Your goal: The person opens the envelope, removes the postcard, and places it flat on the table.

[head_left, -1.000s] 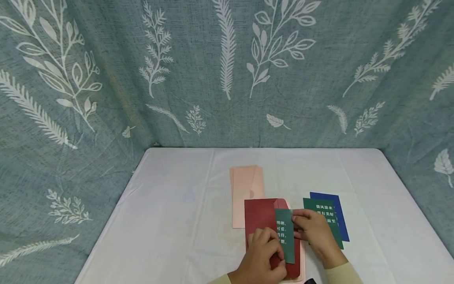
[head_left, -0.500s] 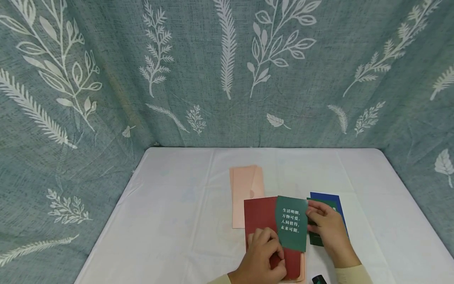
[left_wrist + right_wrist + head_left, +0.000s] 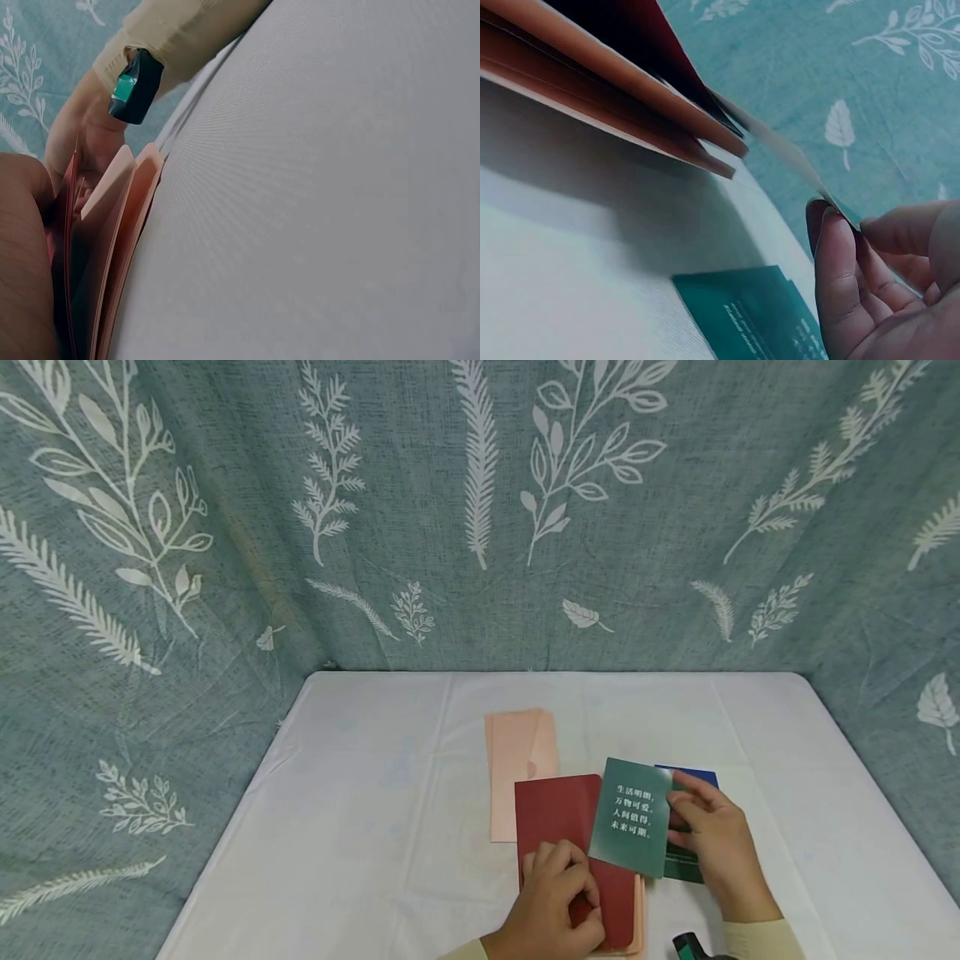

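My left hand (image 3: pixel 551 902) grips a red envelope (image 3: pixel 555 810), fingers curled at its left side. Pink envelopes (image 3: pixel 120 202) show behind the red one in the left wrist view, their edges spread apart. My right hand (image 3: pixel 716 847) pinches a green card (image 3: pixel 630 814) with white writing by its right edge, thumb against fingers. That card faces up toward the head camera, its lower left corner overlapping the red envelope. In the right wrist view the held card (image 3: pixel 787 154) appears nearly edge-on, above the table.
Another green card (image 3: pixel 682 867) and a blue card (image 3: pixel 705 775) lie under and behind my right hand. Several pink envelopes (image 3: pixel 513 768) lie on the white table (image 3: pixel 360 827) beyond the red one. A leaf-patterned curtain (image 3: pixel 450 527) hangs behind the table's far edge.
My right hand has drawn the green card out of the red envelope, moving right and tilting it, so all its writing shows. My left hand has stayed in place on the envelope.
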Tool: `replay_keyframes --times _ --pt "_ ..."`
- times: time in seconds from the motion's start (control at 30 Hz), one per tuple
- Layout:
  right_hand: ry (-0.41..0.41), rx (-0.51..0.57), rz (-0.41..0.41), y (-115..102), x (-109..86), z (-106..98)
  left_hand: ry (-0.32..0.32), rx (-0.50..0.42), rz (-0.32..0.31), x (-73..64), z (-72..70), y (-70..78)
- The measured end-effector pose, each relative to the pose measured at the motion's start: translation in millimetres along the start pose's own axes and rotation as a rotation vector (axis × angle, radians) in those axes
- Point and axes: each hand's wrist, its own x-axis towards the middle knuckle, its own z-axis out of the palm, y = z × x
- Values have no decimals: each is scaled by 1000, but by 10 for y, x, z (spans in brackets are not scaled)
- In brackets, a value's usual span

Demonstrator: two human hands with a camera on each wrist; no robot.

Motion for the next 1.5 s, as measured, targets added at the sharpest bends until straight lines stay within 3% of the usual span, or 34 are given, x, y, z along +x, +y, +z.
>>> replay_keyframes --times 0.33,0.7,1.03,1.17,1.5 --pt "152 -36 -15 14 70 -191 37 17 55 10 6 -20" --pt "346 -154 -37 67 151 -449 32 5 36 14 -16 2" --pt "383 -238 -1 70 161 -475 -10 -36 -21 3 -23 30" --pt "397 -249 3 81 173 -465 10 -8 6 4 -16 29" --pt "453 -353 -52 86 160 -442 -6 -34 -21 4 -27 26"
